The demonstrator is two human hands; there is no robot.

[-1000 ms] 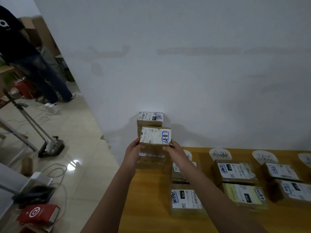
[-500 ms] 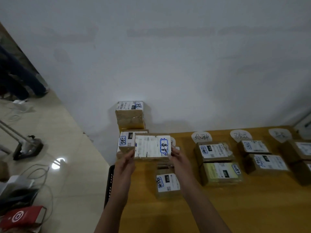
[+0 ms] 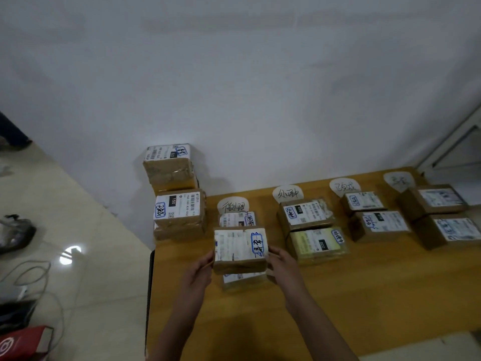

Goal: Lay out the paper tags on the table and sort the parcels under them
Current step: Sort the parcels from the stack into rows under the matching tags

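I hold a brown parcel with a white label between both hands, just above the wooden table. My left hand grips its left side and my right hand grips its right side. It hovers over the leftmost column, hiding part of a parcel below it; another parcel lies behind it, under the first paper tag. More tags line the wall side, each with two parcels in front.
A stack of unsorted parcels stands at the table's far left corner against the white wall. Left of the table is tiled floor with cables, a red box and dark gear. A window frame shows at far right.
The parcel came off the corner stack, moved right and down, and now hangs low over the leftmost column. My view swung right, bringing more of the table into sight.
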